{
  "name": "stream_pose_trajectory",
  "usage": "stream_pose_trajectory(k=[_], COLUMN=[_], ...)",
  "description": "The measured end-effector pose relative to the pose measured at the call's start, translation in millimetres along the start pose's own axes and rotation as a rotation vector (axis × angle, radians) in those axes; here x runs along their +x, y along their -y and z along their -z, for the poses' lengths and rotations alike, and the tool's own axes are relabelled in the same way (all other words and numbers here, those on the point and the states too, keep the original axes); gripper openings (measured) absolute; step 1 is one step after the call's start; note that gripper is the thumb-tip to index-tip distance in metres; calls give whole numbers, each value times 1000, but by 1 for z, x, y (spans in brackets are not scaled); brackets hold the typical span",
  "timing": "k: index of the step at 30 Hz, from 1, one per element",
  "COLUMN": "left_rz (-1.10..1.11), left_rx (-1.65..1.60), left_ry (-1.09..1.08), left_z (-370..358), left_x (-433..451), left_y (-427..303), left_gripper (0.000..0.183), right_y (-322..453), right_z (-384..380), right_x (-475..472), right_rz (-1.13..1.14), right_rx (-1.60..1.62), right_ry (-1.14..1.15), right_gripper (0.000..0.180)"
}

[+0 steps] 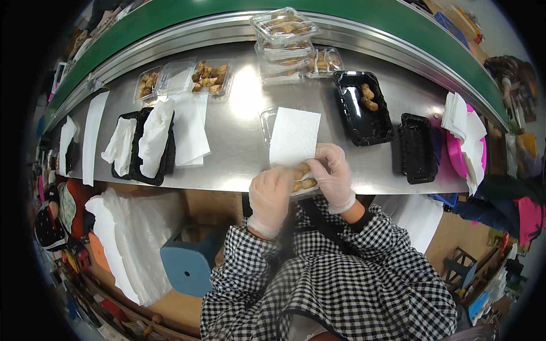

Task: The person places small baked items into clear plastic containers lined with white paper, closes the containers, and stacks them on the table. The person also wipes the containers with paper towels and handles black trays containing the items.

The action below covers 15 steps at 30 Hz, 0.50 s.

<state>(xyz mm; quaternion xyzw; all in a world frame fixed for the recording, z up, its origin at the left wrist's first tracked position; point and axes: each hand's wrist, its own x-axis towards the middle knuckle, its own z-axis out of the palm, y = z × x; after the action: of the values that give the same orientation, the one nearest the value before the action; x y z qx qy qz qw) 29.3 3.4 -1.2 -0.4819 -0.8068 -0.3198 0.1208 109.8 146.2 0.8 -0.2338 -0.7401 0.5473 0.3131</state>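
At the near edge of the steel table, my gloved left hand (270,197) and gloved right hand (334,177) are at either side of a clear plastic tray holding brown, lumpy food pieces (305,184). My right thumb and fingers pinch the lower end of a white absorbent paper sheet (295,135), which stands up above the tray. The left fingers are curled at the tray's left side; what they grip is hidden. Behind the sheet, part of a clear plastic lid (268,123) shows.
Filled clear clamshell boxes (283,51) are stacked at the back. A black tray (352,113) with brown pieces and an empty black tray (416,149) are on the right, beside a pink basket (455,155). Black trays (158,172) with crumpled paper and loose sheets (190,140) are left.
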Motion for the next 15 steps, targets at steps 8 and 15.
stream_pose_trajectory(k=[8, 15], left_rz=[212, 390], left_rx=[-128, -455], left_ry=[-55, -190], left_z=[1, -6], left_x=[5, 1], left_y=[-5, 3], left_gripper=[34, 55], right_y=[-9, -8], right_z=[-1, 2], right_x=[-6, -3], right_rz=[-288, -292], right_rx=[281, 342], right_ry=[24, 40], right_gripper=[10, 8])
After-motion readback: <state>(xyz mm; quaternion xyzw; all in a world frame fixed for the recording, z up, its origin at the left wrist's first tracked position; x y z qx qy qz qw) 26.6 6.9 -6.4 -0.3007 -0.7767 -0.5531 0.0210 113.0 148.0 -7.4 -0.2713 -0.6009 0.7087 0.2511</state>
